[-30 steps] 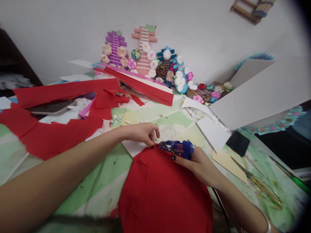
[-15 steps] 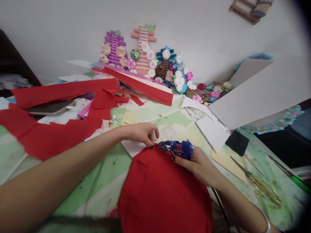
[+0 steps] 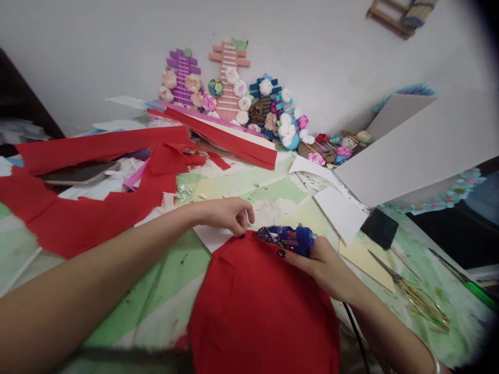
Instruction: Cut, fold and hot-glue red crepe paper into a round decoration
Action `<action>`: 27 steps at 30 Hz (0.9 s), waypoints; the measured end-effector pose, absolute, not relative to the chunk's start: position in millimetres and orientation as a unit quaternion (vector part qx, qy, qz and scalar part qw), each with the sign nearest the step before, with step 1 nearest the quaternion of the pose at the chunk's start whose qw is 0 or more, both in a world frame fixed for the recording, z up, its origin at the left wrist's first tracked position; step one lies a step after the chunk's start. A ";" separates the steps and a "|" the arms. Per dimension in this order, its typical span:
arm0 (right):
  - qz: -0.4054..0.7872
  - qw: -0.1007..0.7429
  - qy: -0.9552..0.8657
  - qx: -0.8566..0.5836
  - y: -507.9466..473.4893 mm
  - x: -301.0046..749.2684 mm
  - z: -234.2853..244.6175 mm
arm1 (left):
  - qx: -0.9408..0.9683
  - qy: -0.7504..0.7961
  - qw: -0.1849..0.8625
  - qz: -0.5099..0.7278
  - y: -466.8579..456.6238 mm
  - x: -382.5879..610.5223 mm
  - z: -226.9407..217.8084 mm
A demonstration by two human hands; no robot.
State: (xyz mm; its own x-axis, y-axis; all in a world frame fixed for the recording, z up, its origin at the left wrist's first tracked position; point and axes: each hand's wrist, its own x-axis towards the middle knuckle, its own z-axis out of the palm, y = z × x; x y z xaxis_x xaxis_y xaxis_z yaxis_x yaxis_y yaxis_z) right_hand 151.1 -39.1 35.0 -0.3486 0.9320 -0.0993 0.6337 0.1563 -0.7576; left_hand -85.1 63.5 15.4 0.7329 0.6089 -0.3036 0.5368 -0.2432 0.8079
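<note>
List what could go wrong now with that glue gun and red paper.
The left hand pinches the red paper right beside the nozzle of the glue gun; fingertips could get burned.
The gun's light glows red, so stray glue may drip onto the paper.
The cord runs beside the right forearm and might snag.

light: soft, even, moderately bright | shadows: thin dark band on the bench point(image 3: 167, 291) under the left forearm point(image 3: 78, 306) | edges: wide-angle bowing, dark vignette at right corners | focus: that forearm soft, far wall point(image 3: 312, 41) slightly hazy
</note>
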 end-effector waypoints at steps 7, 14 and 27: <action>0.370 0.195 -0.733 -0.537 -37.8 152.4 33.2 | 0.788 0.361 0.498 0.035 63.8 -85.3 16.1; 0.358 0.196 -0.743 -0.530 -40.4 159.9 34.3 | 0.784 0.382 0.488 0.035 63.3 -83.8 14.2; -0.068 0.045 -0.803 -0.590 -7.9 208.8 36.5 | 0.815 0.408 0.411 0.011 55.8 -80.0 24.5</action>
State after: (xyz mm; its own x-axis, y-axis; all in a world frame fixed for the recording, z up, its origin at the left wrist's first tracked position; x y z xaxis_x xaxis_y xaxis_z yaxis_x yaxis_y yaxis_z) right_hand 208.8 -7.9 36.5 -0.2999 0.9416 0.1531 0.9539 0.2946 0.0565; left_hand -80.0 55.8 24.5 0.6676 0.6733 -0.3177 0.6556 -0.3294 0.6794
